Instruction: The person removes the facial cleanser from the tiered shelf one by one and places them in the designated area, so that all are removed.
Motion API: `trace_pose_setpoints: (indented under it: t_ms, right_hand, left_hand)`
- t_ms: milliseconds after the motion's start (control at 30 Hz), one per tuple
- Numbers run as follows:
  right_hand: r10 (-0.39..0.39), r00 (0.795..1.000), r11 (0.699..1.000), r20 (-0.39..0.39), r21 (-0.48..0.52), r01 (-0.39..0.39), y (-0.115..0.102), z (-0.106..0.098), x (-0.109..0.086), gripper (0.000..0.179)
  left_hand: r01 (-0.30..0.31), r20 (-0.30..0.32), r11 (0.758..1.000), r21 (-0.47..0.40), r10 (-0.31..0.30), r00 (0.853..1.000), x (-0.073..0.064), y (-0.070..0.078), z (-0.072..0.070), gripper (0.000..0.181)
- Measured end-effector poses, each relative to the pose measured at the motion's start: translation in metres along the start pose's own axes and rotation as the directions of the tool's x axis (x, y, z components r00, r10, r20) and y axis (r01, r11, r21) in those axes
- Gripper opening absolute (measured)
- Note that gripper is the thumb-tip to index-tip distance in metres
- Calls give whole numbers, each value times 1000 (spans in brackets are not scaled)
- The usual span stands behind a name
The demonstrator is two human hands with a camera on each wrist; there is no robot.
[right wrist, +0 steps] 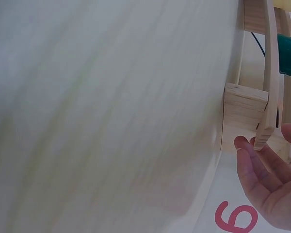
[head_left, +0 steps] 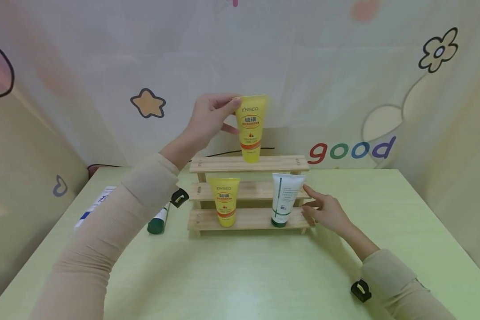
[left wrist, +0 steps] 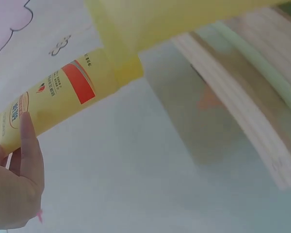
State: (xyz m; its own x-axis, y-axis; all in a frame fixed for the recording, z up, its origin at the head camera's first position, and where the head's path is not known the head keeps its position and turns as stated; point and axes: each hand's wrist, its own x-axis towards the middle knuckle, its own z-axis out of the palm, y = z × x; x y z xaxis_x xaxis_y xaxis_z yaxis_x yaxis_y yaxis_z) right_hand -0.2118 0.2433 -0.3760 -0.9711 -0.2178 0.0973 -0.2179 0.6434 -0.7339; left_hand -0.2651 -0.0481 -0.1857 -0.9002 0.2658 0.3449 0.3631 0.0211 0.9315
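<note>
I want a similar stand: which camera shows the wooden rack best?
The head view, showing all three tiers of the wooden rack together. The left wrist view catches only some planks; the right wrist view, a cropped part.

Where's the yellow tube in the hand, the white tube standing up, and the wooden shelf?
Held yellow ENSEO tube [head_left: 251, 129]: head view, middle of its front.
Standing white tube [head_left: 286, 198]: head view, middle of its body.
Three-tier wooden shelf [head_left: 254, 218]: head view, bare lowest tier.

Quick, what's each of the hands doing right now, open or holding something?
Left hand: closed, holding the upper yellow tube.
Right hand: open, at the right end of the rack; contact cannot be told.
</note>
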Motion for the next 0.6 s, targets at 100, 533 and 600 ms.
trace_pose_setpoints:
  t_ms: [100, 533, 600]
  right_hand:
    - [-1, 1000, 1000, 0, 1, 1, -1, -1, 0, 60]
    - [-24, 1000, 999, 8, -27, 24, 3, -1, 3, 61]
    - [-16, 1000, 999, 11, -30, 17, 4, -1, 3, 61]
  left_hand:
    - [-36, -31, 999, 20, 36, 999, -3, 5, -14, 27]
    - [-105, -136, 976, 191, 133, 982, -41, 16, -73, 26]
    - [-101, -152, 972, 214, 135, 979, -49, 14, -80, 26]
